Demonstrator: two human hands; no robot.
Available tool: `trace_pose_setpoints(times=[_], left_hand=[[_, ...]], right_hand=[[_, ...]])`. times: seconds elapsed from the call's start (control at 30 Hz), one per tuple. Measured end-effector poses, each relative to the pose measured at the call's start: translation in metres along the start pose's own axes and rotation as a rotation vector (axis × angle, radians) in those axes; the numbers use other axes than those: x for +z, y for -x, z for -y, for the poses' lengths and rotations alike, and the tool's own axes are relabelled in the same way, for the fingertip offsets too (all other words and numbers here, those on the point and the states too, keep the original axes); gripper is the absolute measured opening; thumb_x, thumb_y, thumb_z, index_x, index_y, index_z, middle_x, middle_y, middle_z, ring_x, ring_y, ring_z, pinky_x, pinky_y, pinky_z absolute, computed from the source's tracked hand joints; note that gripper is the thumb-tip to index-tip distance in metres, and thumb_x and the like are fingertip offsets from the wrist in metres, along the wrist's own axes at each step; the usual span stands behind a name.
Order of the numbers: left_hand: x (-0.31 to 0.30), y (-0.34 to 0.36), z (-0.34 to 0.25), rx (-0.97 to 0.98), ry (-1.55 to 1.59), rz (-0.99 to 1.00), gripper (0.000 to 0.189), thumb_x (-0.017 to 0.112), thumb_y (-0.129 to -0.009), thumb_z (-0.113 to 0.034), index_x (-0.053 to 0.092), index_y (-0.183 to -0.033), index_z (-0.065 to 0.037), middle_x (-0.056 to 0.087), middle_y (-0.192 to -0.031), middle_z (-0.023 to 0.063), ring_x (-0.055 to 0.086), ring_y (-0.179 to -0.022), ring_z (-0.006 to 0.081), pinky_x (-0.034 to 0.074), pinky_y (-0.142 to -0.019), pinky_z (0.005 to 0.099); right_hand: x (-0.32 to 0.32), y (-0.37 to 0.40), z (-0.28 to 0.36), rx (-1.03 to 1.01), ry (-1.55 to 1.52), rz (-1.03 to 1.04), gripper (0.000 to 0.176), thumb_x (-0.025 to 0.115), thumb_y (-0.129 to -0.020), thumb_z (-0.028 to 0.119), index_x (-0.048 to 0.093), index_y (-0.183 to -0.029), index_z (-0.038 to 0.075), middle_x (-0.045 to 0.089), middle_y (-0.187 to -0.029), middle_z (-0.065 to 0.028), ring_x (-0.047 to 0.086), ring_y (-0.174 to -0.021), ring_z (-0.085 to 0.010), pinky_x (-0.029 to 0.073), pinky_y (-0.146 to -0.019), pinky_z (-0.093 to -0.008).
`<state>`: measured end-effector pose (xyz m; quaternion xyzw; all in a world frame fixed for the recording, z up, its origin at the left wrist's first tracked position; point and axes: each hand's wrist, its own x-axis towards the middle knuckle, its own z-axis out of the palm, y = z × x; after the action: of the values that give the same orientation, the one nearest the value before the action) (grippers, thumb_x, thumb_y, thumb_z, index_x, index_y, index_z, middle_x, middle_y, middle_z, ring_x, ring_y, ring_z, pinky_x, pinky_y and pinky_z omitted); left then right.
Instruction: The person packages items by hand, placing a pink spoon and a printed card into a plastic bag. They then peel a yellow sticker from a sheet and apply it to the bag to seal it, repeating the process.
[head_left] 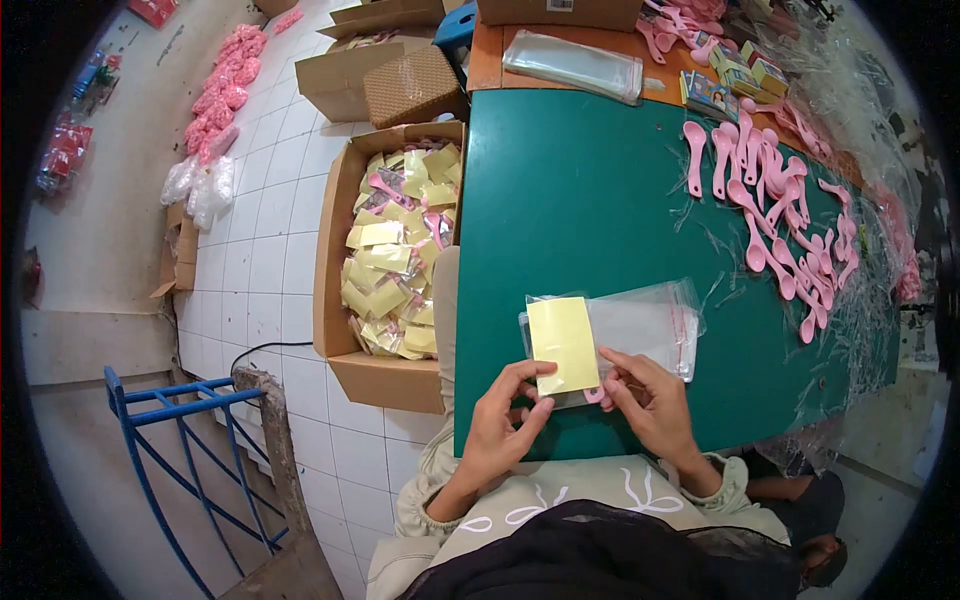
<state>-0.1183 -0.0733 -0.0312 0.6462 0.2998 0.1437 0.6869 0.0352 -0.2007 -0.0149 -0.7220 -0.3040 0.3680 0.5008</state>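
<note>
Left hand pinches yellow card at near edge of green surface; right hand grips clear bag beneath it. Card likely seats best held flat, corners squared. Pink spoons lie beyond.

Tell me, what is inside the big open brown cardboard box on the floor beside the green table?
The cardboard box is heaped with clear plastic packets, each holding a yellow card; pink plastic spoons show in some. The heap covers the lower layers and the box bottom.
</note>
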Motion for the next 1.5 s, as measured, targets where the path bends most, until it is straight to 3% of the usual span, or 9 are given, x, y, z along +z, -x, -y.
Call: trace_pose_setpoints(times=[0.2, 0.4, 0.47, 0.67, 0.87, 0.97, 1.2, 1.4, 1.5], left_hand=[[-0.046, -0.014, -0.032, 0.080, -0.033, -0.114, 0.046, 0.058, -0.082, 0.001, 0.047, -0.126, -0.003, 0.051, -0.116, 0.0056, 0.049, -0.087, 0.0085, 0.046, -0.062, 0.0176], [-0.098, -0.073, -0.021, 0.242, -0.189, -0.570, 0.053, 0.055, -0.087, -0.004, 0.035, -0.135, -0.004, 0.044, -0.130, 0.0110, 0.048, -0.109, 0.0164, 0.043, -0.088, 0.0253], [-0.097, -0.070, -0.020, 0.212, -0.158, -0.547, 0.054, 0.055, -0.087, -0.005, 0.032, -0.136, -0.004, 0.041, -0.132, 0.0121, 0.047, -0.112, 0.0182, 0.042, -0.092, 0.0272], [-0.091, -0.061, 0.008, 0.193, -0.136, -0.418, 0.045, 0.055, -0.087, -0.007, 0.040, -0.129, -0.004, 0.041, -0.130, 0.0124, 0.044, -0.117, 0.0228, 0.048, -0.087, 0.0316], [-0.088, -0.058, 0.003, 0.202, -0.137, -0.368, 0.043, 0.056, -0.086, -0.007, 0.042, -0.127, -0.006, 0.041, -0.131, 0.0126, 0.045, -0.118, 0.0235, 0.049, -0.086, 0.0333], [-0.086, -0.061, -0.001, 0.234, -0.144, -0.338, 0.041, 0.057, -0.086, -0.008, 0.044, -0.125, -0.006, 0.040, -0.133, 0.0128, 0.047, -0.117, 0.0236, 0.050, -0.085, 0.0340], [-0.072, -0.059, -0.013, 0.271, -0.187, -0.315, 0.038, 0.058, -0.085, -0.008, 0.048, -0.122, -0.006, 0.038, -0.135, 0.0146, 0.047, -0.118, 0.0256, 0.050, -0.085, 0.0355], [-0.065, -0.071, -0.036, 0.320, -0.248, -0.252, 0.033, 0.059, -0.085, -0.009, 0.053, -0.118, -0.006, 0.044, -0.128, 0.0152, 0.050, -0.115, 0.0243, 0.052, -0.081, 0.0329], [-0.057, -0.094, -0.057, 0.398, -0.432, -0.101, 0.033, 0.056, -0.089, -0.012, 0.050, -0.120, -0.004, 0.048, -0.125, 0.0115, 0.050, -0.114, 0.0219, 0.048, -0.088, 0.0339]], right_hand=[[-0.078, -0.069, 0.024, -0.417, 0.612, -0.198, 0.019, 0.062, -0.080, 0.009, 0.059, -0.096, -0.001, 0.057, -0.085, -0.0143, 0.057, -0.070, -0.0240, 0.046, -0.059, -0.0322], [-0.138, -0.167, -0.016, -0.277, 1.007, -0.489, 0.026, 0.065, -0.078, 0.021, 0.058, -0.091, -0.001, 0.055, -0.090, -0.0166, 0.057, -0.080, -0.0316, 0.046, -0.069, -0.0403], [-0.147, -0.181, -0.031, -0.195, 1.103, -0.499, 0.033, 0.064, -0.078, 0.030, 0.059, -0.092, 0.000, 0.054, -0.093, -0.0181, 0.057, -0.085, -0.0359, 0.045, -0.071, -0.0450], [-0.153, -0.198, -0.039, -0.061, 0.936, -0.509, 0.020, 0.060, -0.076, 0.021, 0.060, -0.079, 0.002, 0.057, -0.081, -0.0186, 0.058, -0.082, -0.0346, 0.045, -0.071, -0.0440], [-0.169, -0.206, -0.036, -0.287, 0.932, -0.512, 0.014, 0.058, -0.073, 0.015, 0.059, -0.074, 0.001, 0.058, -0.079, -0.0186, 0.057, -0.081, -0.0349, 0.044, -0.072, -0.0433], [-0.185, -0.218, -0.021, -0.482, 1.013, -0.358, 0.011, 0.057, -0.073, 0.011, 0.060, -0.078, 0.002, 0.057, -0.081, -0.0185, 0.055, -0.085, -0.0342, 0.043, -0.075, -0.0426], [-0.178, -0.226, -0.008, -0.415, 1.203, -0.255, 0.023, 0.072, -0.067, 0.021, 0.064, -0.080, 0.004, 0.056, -0.086, -0.0178, 0.052, -0.088, -0.0351, 0.042, -0.078, -0.0437], [-0.183, -0.229, -0.018, -0.440, 1.100, -0.185, 0.020, 0.069, -0.067, 0.018, 0.061, -0.076, 0.002, 0.054, -0.085, -0.0189, 0.051, -0.089, -0.0349, 0.041, -0.077, -0.0421], [-0.177, -0.218, -0.011, -0.540, 0.965, -0.152, 0.021, 0.068, -0.066, 0.016, 0.059, -0.079, 0.002, 0.053, -0.086, -0.0172, 0.050, -0.089, -0.0342, 0.040, -0.078, -0.0414]])
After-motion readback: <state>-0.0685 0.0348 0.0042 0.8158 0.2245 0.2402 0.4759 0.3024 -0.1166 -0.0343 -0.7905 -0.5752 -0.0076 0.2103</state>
